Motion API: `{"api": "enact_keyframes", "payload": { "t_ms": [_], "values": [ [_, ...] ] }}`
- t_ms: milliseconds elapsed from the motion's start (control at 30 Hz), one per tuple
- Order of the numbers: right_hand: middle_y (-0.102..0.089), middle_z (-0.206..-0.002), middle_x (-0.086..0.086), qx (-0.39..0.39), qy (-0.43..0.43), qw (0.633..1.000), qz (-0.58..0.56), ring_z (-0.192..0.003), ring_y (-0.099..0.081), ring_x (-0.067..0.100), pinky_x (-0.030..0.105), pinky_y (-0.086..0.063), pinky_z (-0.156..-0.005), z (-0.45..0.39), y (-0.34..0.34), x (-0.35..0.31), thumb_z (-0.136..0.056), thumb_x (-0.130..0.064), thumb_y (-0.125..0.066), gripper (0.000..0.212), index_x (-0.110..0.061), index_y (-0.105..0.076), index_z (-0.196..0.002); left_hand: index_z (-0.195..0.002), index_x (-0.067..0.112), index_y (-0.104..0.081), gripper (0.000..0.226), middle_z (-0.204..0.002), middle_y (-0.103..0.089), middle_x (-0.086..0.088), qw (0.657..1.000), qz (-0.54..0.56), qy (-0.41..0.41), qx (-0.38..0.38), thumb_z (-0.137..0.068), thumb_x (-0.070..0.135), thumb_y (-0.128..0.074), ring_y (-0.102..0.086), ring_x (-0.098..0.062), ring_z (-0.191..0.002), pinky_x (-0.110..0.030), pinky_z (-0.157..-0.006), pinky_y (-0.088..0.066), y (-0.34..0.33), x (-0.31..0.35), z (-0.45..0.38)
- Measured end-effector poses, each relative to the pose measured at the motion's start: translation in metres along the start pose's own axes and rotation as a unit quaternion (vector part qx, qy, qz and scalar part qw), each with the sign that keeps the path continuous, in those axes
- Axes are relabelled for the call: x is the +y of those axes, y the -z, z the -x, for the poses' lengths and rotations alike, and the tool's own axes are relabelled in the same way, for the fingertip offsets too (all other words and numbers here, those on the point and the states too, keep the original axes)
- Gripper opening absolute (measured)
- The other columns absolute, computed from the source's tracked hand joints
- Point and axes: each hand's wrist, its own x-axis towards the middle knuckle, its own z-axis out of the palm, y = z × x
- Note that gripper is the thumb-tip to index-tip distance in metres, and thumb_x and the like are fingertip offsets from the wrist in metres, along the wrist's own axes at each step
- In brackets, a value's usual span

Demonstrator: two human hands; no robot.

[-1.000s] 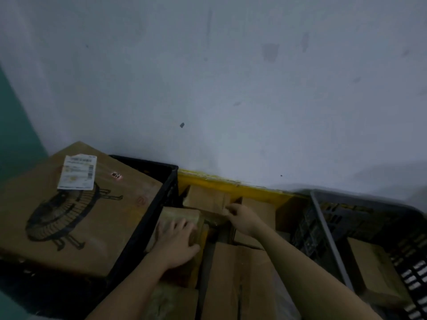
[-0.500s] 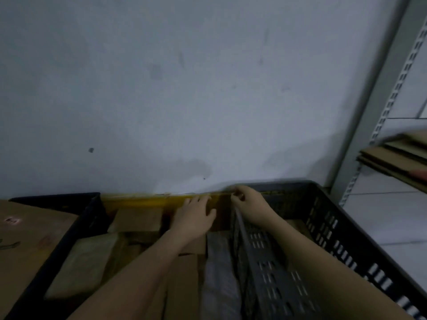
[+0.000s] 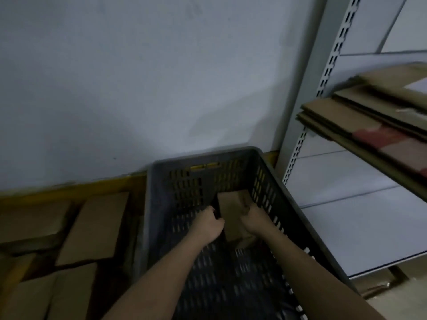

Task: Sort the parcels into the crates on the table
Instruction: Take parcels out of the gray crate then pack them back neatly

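A small brown cardboard parcel [image 3: 232,207] stands inside the grey slotted crate [image 3: 151,204], near its far right corner. My left hand [image 3: 209,225] grips the parcel's left edge with curled fingers. My right hand [image 3: 253,218] holds its right side, close to the crate's right wall. Both forearms reach into the crate from the bottom of the view. The parcel's lower part is hidden behind my hands.
Left of the grey crate a yellow crate [image 3: 69,189] holds several brown parcels [image 3: 97,227]. A white wall stands right behind both crates. On the right is a metal shelf upright [image 3: 298,144] with flattened cardboard sheets [image 3: 360,118] jutting out above the crate.
The view has swung right from the black and yellow crates to the grey one. Both hands left the crate rims and now hold a parcel low inside the grey crate.
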Motion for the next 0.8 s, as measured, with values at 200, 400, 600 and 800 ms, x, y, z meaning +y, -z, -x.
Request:
{"api": "enact_keyframes", "payload": {
  "t_ms": [200,400,600,800],
  "values": [
    [-0.045,-0.149,0.019,-0.034,-0.061,0.998,-0.005,-0.131,-0.050,0.033,0.037,-0.043,-0.107,-0.023,-0.018,0.033,-0.097,-0.030,-0.051,0.064,-0.003,-0.030,-0.151,-0.135,0.015,-0.055,0.050,-0.118,-0.065,-0.003,0.977,0.148,0.126,-0.084,-0.092,0.038,-0.061,-0.062,-0.014,-0.094,-0.020,-0.068,-0.052,-0.053,-0.011,-0.032],
    [-0.049,-0.143,0.021,-0.024,-0.105,0.986,-0.124,-0.129,-0.051,0.035,0.038,-0.044,-0.105,-0.027,-0.030,0.042,-0.091,-0.036,-0.059,0.057,-0.002,-0.054,-0.137,-0.124,0.004,-0.059,0.036,-0.120,-0.064,-0.019,0.962,0.192,0.196,-0.004,-0.096,0.025,-0.055,-0.062,-0.032,-0.108,-0.036,-0.088,-0.054,-0.058,-0.010,-0.041],
    [-0.053,-0.105,-0.002,0.004,-0.129,0.901,-0.413,-0.085,-0.056,0.018,0.029,-0.048,-0.062,-0.020,-0.016,0.031,-0.094,-0.038,-0.063,0.065,-0.022,-0.032,-0.149,-0.135,0.012,-0.047,0.041,-0.123,-0.058,-0.010,0.981,0.136,0.142,0.001,-0.097,0.026,-0.049,-0.058,-0.026,-0.107,-0.040,-0.091,-0.055,-0.025,0.007,-0.032],
    [-0.057,-0.101,-0.002,0.035,-0.068,0.890,-0.450,-0.087,-0.060,0.019,0.030,-0.051,-0.063,0.005,0.002,0.013,-0.095,-0.028,-0.064,0.045,-0.020,-0.044,-0.135,-0.141,0.014,-0.046,0.045,-0.113,-0.055,0.005,0.996,0.067,0.053,0.004,-0.100,0.033,-0.046,-0.052,-0.010,-0.096,-0.022,-0.067,-0.043,-0.002,0.007,-0.017]
  ]
}}
